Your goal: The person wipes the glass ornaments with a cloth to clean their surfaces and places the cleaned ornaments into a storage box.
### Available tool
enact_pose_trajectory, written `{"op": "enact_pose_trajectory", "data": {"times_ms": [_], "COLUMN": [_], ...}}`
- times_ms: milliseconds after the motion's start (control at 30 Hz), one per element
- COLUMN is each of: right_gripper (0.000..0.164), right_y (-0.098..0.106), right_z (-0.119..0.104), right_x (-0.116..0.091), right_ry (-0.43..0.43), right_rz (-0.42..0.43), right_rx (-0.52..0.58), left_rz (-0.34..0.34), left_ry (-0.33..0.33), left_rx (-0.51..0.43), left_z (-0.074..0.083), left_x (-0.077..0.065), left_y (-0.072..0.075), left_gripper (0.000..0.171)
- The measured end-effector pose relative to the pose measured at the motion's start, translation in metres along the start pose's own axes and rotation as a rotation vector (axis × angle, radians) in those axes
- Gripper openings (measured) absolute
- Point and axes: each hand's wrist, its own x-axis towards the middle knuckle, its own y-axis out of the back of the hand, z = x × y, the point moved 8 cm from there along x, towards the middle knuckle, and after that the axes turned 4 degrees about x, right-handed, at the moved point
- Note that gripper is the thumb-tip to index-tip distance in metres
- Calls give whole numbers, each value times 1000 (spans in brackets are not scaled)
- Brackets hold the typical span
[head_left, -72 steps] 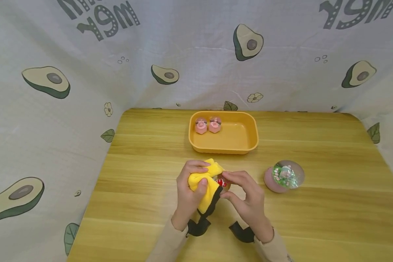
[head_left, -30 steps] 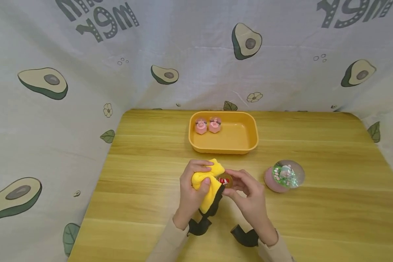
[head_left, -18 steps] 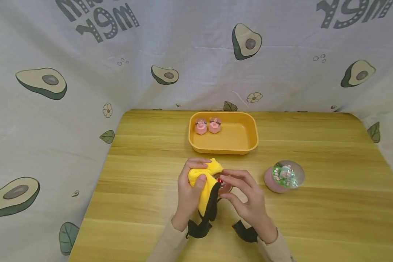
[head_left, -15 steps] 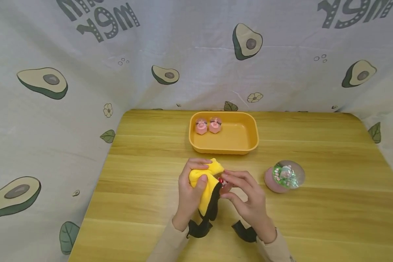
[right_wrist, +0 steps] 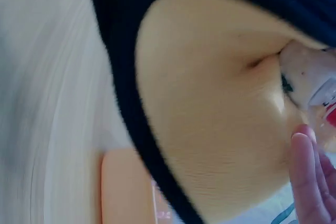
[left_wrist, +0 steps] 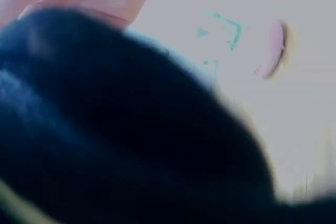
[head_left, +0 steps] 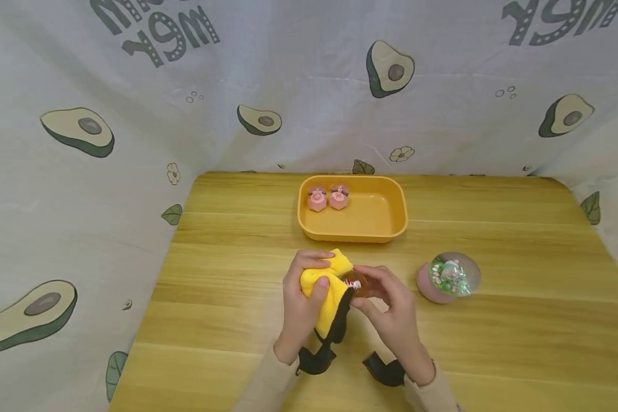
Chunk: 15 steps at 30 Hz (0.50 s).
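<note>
In the head view my left hand (head_left: 305, 297) grips a bunched yellow cloth (head_left: 331, 306) with a dark border, pressed against a small clear snow globe (head_left: 357, 282). Red and white show inside the globe. Its left part is hidden by the cloth. My right hand (head_left: 391, 312) pinches the globe between thumb and fingertips from the right. The right wrist view has the globe (right_wrist: 328, 109) at its right edge, above the fingers (right_wrist: 307, 177), while the cloth (right_wrist: 215, 98) fills the middle. Dark, blurred cloth (left_wrist: 131, 114) covers much of the left wrist view.
A yellow tray (head_left: 376, 212) stands behind my hands, with two small pink snow globes (head_left: 317, 198) at its left end. A larger snow globe (head_left: 450, 277) on a pink base lies tipped to the right of my right hand. A white avocado-print curtain (head_left: 314, 86) backs the wooden table (head_left: 221, 274).
The small globe has turned in my right fingers, and the part of its figure that shows differs. Both hands shift slightly back and forth against each other. Tray and larger globe stay put.
</note>
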Motion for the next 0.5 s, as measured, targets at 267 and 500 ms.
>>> {"op": "enact_pose_trajectory", "data": {"times_ms": [267, 500], "right_gripper": [36, 38], "right_y": [-7, -1], "right_z": [-22, -20], "right_x": [10, 8], "right_ry": [215, 287], "right_rz": [-87, -35], "right_rx": [-103, -32], "left_rz": [24, -13], "left_ry": [162, 58], "left_rx": [-87, -51], "left_z": [-9, 19], "left_x": [3, 13], "left_y": [5, 0], "left_gripper": [24, 28]}}
